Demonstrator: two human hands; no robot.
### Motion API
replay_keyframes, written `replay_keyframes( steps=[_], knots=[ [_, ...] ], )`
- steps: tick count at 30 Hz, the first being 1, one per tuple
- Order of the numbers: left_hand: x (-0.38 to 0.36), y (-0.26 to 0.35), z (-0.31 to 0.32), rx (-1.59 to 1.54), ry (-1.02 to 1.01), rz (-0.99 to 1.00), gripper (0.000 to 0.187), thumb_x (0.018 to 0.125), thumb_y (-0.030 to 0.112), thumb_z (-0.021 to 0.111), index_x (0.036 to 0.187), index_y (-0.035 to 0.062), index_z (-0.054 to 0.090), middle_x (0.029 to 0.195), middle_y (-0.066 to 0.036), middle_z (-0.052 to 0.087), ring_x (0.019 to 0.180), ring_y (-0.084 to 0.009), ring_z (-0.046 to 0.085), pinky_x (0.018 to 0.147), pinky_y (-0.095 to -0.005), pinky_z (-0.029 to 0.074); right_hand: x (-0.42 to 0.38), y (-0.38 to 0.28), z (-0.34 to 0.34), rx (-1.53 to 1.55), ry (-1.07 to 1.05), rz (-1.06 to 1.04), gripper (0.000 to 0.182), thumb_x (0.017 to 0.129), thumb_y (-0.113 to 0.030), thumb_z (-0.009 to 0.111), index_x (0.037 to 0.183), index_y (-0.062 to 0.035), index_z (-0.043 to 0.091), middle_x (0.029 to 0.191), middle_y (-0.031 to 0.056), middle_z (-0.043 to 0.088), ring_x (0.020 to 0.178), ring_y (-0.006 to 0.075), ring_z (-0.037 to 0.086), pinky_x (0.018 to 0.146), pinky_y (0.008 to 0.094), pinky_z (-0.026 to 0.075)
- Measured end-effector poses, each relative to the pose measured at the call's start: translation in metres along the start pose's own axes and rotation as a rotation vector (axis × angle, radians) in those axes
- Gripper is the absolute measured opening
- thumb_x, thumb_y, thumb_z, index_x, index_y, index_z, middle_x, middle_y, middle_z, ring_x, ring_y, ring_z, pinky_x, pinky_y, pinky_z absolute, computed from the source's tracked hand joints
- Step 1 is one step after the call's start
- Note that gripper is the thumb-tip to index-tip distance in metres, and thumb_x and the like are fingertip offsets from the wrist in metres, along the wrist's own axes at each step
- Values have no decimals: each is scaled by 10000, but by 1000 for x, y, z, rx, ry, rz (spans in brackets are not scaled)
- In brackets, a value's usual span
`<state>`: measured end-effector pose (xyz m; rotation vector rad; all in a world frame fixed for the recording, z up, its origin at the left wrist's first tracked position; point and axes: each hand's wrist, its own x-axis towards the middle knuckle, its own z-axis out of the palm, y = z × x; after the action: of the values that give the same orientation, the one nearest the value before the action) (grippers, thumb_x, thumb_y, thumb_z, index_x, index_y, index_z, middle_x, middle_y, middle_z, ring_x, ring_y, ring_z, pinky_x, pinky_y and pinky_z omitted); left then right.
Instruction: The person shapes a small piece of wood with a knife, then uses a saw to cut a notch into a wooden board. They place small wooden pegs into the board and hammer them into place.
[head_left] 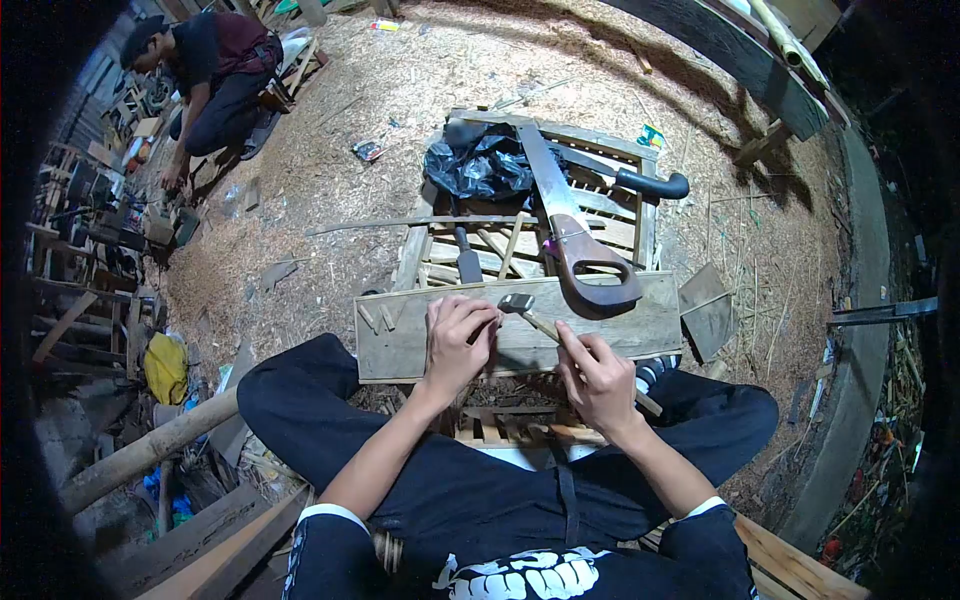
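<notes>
A hammer [540, 325] with a metal head and a wooden handle is gripped in my right hand [597, 378]. Its head hovers just right of my left fingertips, over a flat wooden board [395, 345] that lies across in front of my lap. My left hand [458, 338] is closed in a pinch above the board; whatever sits between thumb and fingers is too small to make out. Small wooden sticks [376, 318] rest at the board's left end. The wooden handle of a handsaw [592, 270] overlaps the board's far edge.
Beyond the board, a slatted wooden rack [415, 250] carries a black plastic bag [485, 165], a black-handled blade [645, 183] and a chisel-like tool [467, 258]. Wood shavings cover the ground. Another person [215, 80] crouches at upper left. A wooden beam [740, 60] crosses upper right.
</notes>
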<state>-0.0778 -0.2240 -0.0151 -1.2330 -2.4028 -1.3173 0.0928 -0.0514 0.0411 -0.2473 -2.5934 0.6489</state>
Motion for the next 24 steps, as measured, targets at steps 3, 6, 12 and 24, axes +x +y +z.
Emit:
replay_keyframes(
  steps=[3,6,12,24],
  knots=[
    [0,0,1,8,-5,2,156,807,42,810,958,50,773,1039,-57,754,1030,-272,648,967,-432,422,2,-3,-2,-39,-52,-7,514,901,-112,777,1405,-164,691,873,71,646,644,260,671,562,412,529],
    [0,-1,2,17,-5,-9,140,814,52,807,949,61,772,1033,-35,750,1035,-258,645,978,-440,417,-1,-1,-1,-74,-107,-8,513,898,-120,783,1402,-166,693,869,69,643,634,253,668,557,404,528],
    [-1,0,1,21,-18,-12,153,804,41,802,954,58,772,1034,-35,750,1042,-259,643,974,-432,421,2,-4,-2,-77,-84,-12,493,911,-123,779,1394,-168,696,842,65,626,626,249,662,551,397,523],
    [1,0,0,21,-16,-8,183,780,28,809,960,51,783,1059,-62,759,1057,-273,644,960,-423,425,-2,-2,3,-33,-34,9,519,899,-113,790,1406,-172,695,881,72,659,645,271,671,567,414,531]
  ],
)
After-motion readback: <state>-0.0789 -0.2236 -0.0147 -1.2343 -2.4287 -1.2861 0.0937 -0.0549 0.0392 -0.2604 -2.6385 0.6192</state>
